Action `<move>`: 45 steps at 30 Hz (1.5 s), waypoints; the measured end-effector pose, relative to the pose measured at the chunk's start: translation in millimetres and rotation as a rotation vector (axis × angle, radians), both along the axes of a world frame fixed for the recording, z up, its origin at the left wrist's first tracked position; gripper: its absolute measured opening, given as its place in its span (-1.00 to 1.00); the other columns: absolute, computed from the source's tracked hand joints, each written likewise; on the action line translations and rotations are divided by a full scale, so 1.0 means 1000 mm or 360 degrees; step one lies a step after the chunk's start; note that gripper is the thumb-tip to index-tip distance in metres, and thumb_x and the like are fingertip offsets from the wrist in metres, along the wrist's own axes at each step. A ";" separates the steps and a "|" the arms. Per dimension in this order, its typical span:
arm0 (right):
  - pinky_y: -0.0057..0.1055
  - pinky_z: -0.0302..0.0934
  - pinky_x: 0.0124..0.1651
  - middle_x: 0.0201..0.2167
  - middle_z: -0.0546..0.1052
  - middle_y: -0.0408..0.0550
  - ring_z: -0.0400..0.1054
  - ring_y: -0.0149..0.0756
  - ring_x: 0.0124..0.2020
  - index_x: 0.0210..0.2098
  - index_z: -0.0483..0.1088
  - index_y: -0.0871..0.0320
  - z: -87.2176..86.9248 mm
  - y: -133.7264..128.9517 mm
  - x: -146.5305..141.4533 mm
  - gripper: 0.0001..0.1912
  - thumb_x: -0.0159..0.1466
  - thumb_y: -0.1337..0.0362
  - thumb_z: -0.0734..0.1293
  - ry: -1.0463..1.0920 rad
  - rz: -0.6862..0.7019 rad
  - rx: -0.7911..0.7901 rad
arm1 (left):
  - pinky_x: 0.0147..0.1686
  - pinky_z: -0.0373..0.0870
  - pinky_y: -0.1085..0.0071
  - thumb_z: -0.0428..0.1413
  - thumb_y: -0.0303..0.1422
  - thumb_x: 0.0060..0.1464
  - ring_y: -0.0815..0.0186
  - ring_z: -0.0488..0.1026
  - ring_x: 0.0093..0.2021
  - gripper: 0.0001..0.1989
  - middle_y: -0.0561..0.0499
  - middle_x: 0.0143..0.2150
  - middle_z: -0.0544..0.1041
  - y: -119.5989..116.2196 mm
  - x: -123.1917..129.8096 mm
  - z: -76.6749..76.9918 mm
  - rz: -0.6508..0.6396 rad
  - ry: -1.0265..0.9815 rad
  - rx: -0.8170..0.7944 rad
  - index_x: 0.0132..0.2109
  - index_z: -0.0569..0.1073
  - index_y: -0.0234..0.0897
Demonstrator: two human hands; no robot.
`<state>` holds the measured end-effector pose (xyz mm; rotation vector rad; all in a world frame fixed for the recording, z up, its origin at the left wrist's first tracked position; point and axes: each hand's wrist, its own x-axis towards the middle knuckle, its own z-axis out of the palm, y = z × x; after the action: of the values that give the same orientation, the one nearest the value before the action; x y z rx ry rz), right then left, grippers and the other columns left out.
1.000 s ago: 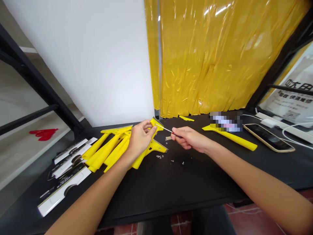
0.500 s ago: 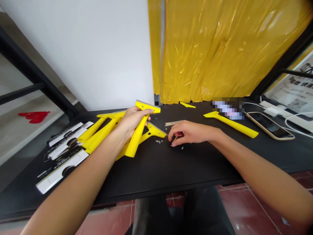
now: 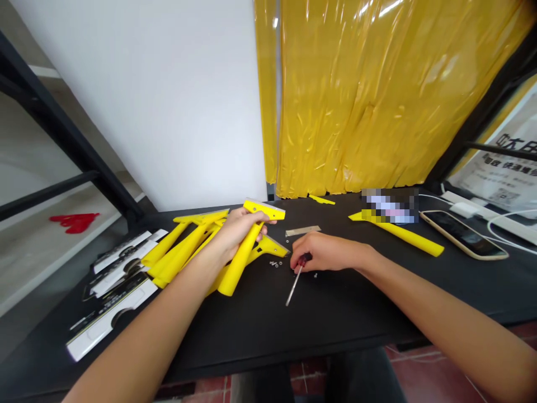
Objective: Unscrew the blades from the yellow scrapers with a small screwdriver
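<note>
My left grip (image 3: 239,234) was wrapped closed round a yellow plastic scraper (image 3: 245,262), held steady, blade end at twelve o'clock; my right grip (image 3: 329,252) pinched a red-handled screwdriver (image 3: 296,285), shaft at seven o'clock, beside loose screws (image 3: 274,263).

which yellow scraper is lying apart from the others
The yellow scraper on the right of the table, just left of the phone: it lies by itself, while the others are bunched together further left.
</note>
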<state>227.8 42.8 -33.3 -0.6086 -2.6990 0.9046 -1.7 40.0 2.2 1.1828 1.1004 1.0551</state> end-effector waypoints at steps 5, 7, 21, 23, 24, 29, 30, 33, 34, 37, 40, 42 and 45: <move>-0.42 0.21 -0.30 -0.42 0.53 -0.14 0.38 -0.35 -0.40 -0.27 0.63 0.09 0.000 -0.001 -0.004 -0.88 0.28 0.26 0.41 0.0099 -0.0095 0.0025 | -0.63 0.22 0.45 0.23 -0.47 -0.09 0.40 0.32 -0.62 -0.98 -0.04 -0.59 0.51 -0.001 0.002 -0.001 -0.0012 0.0024 0.0011 -0.41 0.54 -0.29; -0.42 0.22 -0.30 -0.39 0.53 -0.12 0.39 -0.35 -0.38 -0.26 0.62 0.11 0.001 -0.001 -0.004 -0.86 0.28 0.21 0.42 0.0250 -0.0183 -0.0038 | -0.62 0.22 0.46 0.23 -0.47 -0.08 0.40 0.33 -0.62 -0.98 -0.04 -0.59 0.51 -0.002 0.002 -0.002 -0.0010 0.0034 0.0015 -0.41 0.53 -0.29; -0.41 0.18 -0.37 -0.40 0.50 -0.12 0.34 -0.38 -0.41 -0.27 0.59 0.11 0.002 0.001 -0.004 -0.89 0.31 0.24 0.41 0.0866 -0.0853 0.0435 | -0.58 0.29 0.46 0.26 -0.43 0.00 0.39 0.40 -0.58 -0.94 -0.01 -0.52 0.55 -0.017 0.019 -0.003 -0.0073 0.0228 0.0192 -0.36 0.52 -0.29; -0.42 0.17 -0.38 -0.41 0.50 -0.12 0.33 -0.39 -0.42 -0.28 0.58 0.12 0.001 0.001 -0.004 -0.91 0.31 0.28 0.40 0.0852 -0.0838 0.0518 | -0.56 0.31 0.47 0.26 -0.45 0.01 0.40 0.40 -0.58 -0.95 0.00 -0.52 0.55 -0.020 0.021 -0.002 -0.0061 0.0259 0.0214 -0.36 0.52 -0.30; -0.43 0.17 -0.38 -0.41 0.50 -0.12 0.33 -0.39 -0.42 -0.28 0.57 0.12 0.001 0.001 -0.004 -0.92 0.31 0.30 0.40 0.0849 -0.0815 0.0556 | -0.55 0.32 0.47 0.26 -0.46 0.01 0.41 0.40 -0.58 -0.95 0.01 -0.52 0.56 -0.020 0.022 -0.001 -0.0060 0.0283 0.0230 -0.36 0.52 -0.31; -0.43 0.17 -0.37 -0.43 0.48 -0.12 0.33 -0.39 -0.41 -0.29 0.54 0.14 0.000 0.002 -0.005 -0.92 0.33 0.35 0.38 0.0865 -0.0724 0.0692 | -0.45 0.39 0.48 0.27 -0.48 0.02 0.41 0.45 -0.55 -0.94 0.03 -0.51 0.57 -0.021 0.022 -0.003 -0.0077 0.0306 0.0346 -0.36 0.52 -0.34; -0.43 0.16 -0.38 -0.43 0.48 -0.12 0.33 -0.39 -0.41 -0.30 0.54 0.14 0.000 0.001 -0.005 -0.92 0.33 0.34 0.38 0.0866 -0.0745 0.0699 | -0.43 0.41 0.47 0.27 -0.47 0.02 0.40 0.47 -0.53 -0.93 0.03 -0.50 0.57 -0.021 0.022 -0.004 -0.0087 0.0287 0.0375 -0.36 0.52 -0.34; -0.44 0.14 -0.40 -0.43 0.48 -0.12 0.31 -0.40 -0.43 -0.33 0.52 0.14 -0.001 0.000 -0.007 -0.91 0.33 0.32 0.38 0.0852 -0.0823 0.0666 | -0.37 0.46 0.44 0.28 -0.44 0.01 0.37 0.50 -0.47 -0.91 0.03 -0.46 0.58 -0.019 0.021 -0.008 -0.0135 0.0238 0.0454 -0.34 0.52 -0.34; -0.44 0.14 -0.40 -0.44 0.47 -0.13 0.30 -0.40 -0.44 -0.35 0.51 0.14 -0.001 0.000 -0.008 -0.89 0.32 0.29 0.40 0.0847 -0.0862 0.0640 | -0.37 0.46 0.43 0.29 -0.43 0.00 0.37 0.50 -0.47 -0.90 0.03 -0.43 0.59 -0.019 0.021 -0.008 -0.0152 0.0231 0.0469 -0.32 0.52 -0.34; -0.43 0.13 -0.39 -0.46 0.45 -0.16 0.26 -0.39 -0.45 -0.34 0.44 0.14 -0.002 0.001 -0.009 -0.78 0.25 0.14 0.47 0.0842 -0.1052 0.0507 | -0.38 0.47 0.45 0.27 -0.44 0.01 0.40 0.49 -0.46 -0.90 0.03 -0.38 0.60 -0.019 0.021 -0.008 -0.0201 0.0244 0.0484 -0.27 0.53 -0.34; -0.43 0.13 -0.39 -0.47 0.42 -0.21 0.24 -0.38 -0.46 -0.24 0.41 0.12 -0.003 0.005 -0.006 -0.61 0.15 0.01 0.53 0.0796 -0.1180 0.0361 | -0.40 0.46 0.47 0.25 -0.43 0.03 0.40 0.48 -0.46 -0.89 0.04 -0.38 0.59 -0.021 0.022 -0.006 -0.0250 0.0282 0.0474 -0.25 0.54 -0.34; -0.44 0.13 -0.38 -0.49 0.39 -0.23 0.25 -0.38 -0.47 -0.16 0.44 0.11 -0.003 0.008 -0.003 -0.58 0.15 -0.02 0.52 0.0751 -0.1158 0.0355 | -0.40 0.45 0.47 0.25 -0.43 0.03 0.40 0.48 -0.46 -0.89 0.05 -0.39 0.58 -0.022 0.022 -0.006 -0.0275 0.0307 0.0462 -0.24 0.55 -0.33; -0.44 0.13 -0.39 -0.50 0.40 -0.21 0.24 -0.40 -0.49 -0.15 0.50 0.11 -0.003 0.012 0.002 -0.66 0.24 0.00 0.46 0.0718 -0.0911 0.0514 | -0.33 0.44 0.48 0.20 -0.49 0.00 0.38 0.49 -0.41 -0.92 0.04 -0.42 0.57 -0.022 0.018 -0.005 -0.0334 0.0359 0.0439 -0.29 0.55 -0.33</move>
<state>229.7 54.5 -36.4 -0.9044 -2.0343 0.3827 16.1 18.2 -2.6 1.6330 0.9956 0.9461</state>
